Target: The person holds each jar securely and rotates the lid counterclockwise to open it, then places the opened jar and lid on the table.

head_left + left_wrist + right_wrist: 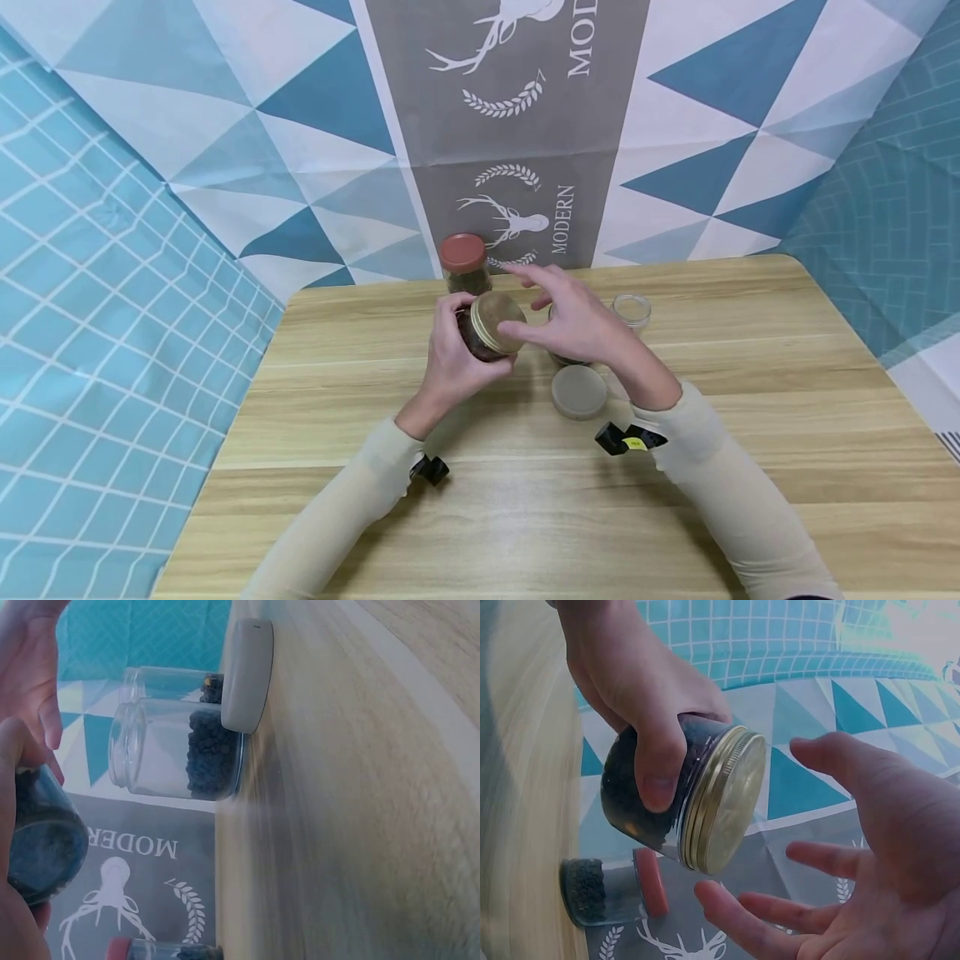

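My left hand (459, 352) grips a glass jar (646, 791) of dark contents, raised above the table and tilted. Its gold screw lid (501, 320) is on and faces my right hand (576, 321). That right hand is spread in front of the lid, with thumb and fingers apart; in the right wrist view a gap shows between them and the lid (739, 802). Below stand two lidless glass jars (214, 754) partly filled with dark pieces, mostly covered by the right hand in the head view. A pale grey lid (579, 392) lies flat before them.
Another jar, with a red lid (462, 252), stands at the table's back edge, just beyond the left hand. The wooden table (337, 400) meets a patterned cloth backdrop (330, 167) behind, with blue sheets on both sides.
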A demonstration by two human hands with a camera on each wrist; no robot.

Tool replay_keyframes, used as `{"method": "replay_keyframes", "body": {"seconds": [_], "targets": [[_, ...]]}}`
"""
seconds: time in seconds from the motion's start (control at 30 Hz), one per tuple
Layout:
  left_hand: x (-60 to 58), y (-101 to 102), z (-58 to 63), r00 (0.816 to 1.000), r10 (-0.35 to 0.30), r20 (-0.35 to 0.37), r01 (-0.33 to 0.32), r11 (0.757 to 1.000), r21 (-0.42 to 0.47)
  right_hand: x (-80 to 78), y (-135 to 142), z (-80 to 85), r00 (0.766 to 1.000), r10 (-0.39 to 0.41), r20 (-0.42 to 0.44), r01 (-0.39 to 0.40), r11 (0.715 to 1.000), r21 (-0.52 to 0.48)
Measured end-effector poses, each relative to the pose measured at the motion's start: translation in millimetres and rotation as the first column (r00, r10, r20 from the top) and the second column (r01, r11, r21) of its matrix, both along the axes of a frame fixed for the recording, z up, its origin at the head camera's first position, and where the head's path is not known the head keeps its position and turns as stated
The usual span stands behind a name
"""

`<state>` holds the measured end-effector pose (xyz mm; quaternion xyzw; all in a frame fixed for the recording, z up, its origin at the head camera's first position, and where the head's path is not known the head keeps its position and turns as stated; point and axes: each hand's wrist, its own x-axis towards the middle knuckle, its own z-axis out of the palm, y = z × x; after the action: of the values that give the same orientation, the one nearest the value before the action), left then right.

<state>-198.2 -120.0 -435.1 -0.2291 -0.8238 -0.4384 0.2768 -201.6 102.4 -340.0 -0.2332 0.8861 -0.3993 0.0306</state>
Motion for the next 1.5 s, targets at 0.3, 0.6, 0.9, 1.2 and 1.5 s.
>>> {"method": "replay_keyframes", "body": {"seconds": [0.3, 0.6, 0.9, 1.2, 1.5], "targets": [[0.9, 6.3, 1.0, 0.997, 0.042, -0.059, -0.043, 0.999, -0.019, -1.1, -4.3, 2.2, 0.999, -0.032, 0.038, 0.032, 0.999, -0.006], [3.2, 12.4, 0.2, 0.999, 0.017, -0.042, -0.018, 0.999, -0.026, 0.6, -6.0, 0.3, 0.999, -0.022, 0.03, 0.022, 1.0, 0.02], [3.7, 15.7, 0.9, 0.999, 0.022, -0.049, -0.024, 0.999, -0.026, 1.4, -9.1, -2.8, 0.999, 0.007, -0.049, -0.006, 1.0, 0.019], [3.0, 14.9, 1.7, 1.0, 0.006, -0.021, -0.007, 0.999, -0.031, 3.0, -8.9, -2.5, 0.999, -0.003, -0.033, 0.004, 1.0, 0.027], [2.0, 10.5, 2.3, 0.995, -0.058, 0.08, 0.06, 0.998, -0.016, 4.7, -9.7, -3.2, 0.998, 0.031, -0.052, -0.029, 0.999, 0.037]]}}
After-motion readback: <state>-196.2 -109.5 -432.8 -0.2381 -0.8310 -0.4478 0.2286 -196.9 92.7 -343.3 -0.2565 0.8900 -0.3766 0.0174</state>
